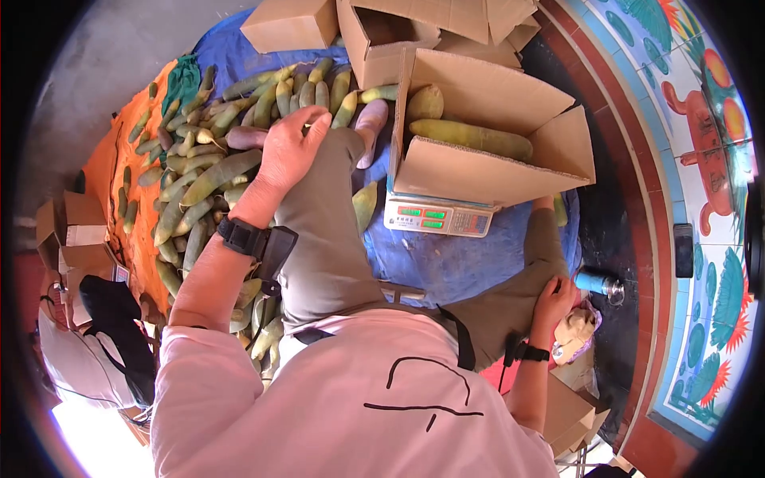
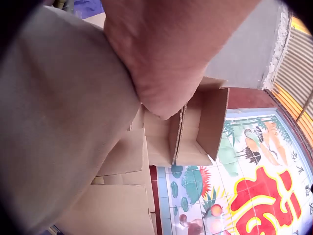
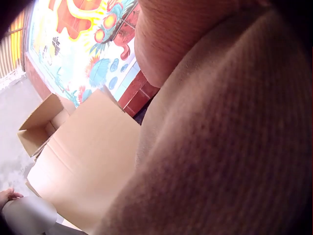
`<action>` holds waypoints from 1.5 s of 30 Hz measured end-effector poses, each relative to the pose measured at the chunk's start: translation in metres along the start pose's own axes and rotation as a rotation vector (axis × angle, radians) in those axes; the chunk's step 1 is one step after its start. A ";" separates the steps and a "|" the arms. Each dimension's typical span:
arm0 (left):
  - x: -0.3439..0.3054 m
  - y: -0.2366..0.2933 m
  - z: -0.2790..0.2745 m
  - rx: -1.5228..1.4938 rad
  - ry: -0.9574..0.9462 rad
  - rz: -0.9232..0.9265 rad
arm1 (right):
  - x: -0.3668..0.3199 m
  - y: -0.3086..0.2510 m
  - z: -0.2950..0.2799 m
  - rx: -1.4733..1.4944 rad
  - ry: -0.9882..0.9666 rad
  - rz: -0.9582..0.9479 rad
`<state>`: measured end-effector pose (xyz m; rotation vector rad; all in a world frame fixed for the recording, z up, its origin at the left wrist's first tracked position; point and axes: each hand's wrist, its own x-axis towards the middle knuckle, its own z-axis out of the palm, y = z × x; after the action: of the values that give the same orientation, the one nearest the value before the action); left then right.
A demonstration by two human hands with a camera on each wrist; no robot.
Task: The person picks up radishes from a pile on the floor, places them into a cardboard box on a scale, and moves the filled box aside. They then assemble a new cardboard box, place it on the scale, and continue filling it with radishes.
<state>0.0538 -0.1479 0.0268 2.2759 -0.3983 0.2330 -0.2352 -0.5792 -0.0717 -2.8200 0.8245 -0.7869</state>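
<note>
My left hand (image 1: 295, 147) rests on the left knee of my trousers, fingers loosely bent; in the left wrist view the heel of that hand (image 2: 161, 73) lies against the trouser cloth and its fingers are out of sight. On the right thigh rests my right hand (image 1: 555, 301), partly seen from above. In front of me a cardboard box (image 1: 470, 177), flaps up, sits on a white digital scale (image 1: 434, 217) with lit green displays. Long green radishes (image 1: 474, 140) lie in the box. A heap of green radishes (image 1: 215, 177) spreads to the left of my left leg.
A blue tarp (image 1: 422, 267) and an orange tarp (image 1: 111, 151) cover the floor. More cardboard boxes (image 1: 291, 24) stand at the back. To the right are a blue bottle (image 1: 594, 284) and a painted tile wall (image 1: 717, 279). Another person (image 1: 80, 358) is at the left.
</note>
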 end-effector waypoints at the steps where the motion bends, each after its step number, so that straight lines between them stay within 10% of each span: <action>1: 0.000 -0.002 0.000 -0.010 0.008 -0.010 | 0.001 -0.001 0.000 0.006 0.009 -0.020; 45: 0.005 0.021 0.008 0.179 -0.117 0.054 | 0.005 -0.004 -0.003 -0.015 0.044 -0.027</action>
<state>0.0517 -0.1681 0.0375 2.4645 -0.5184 0.1689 -0.2316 -0.5785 -0.0662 -2.8422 0.8041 -0.8531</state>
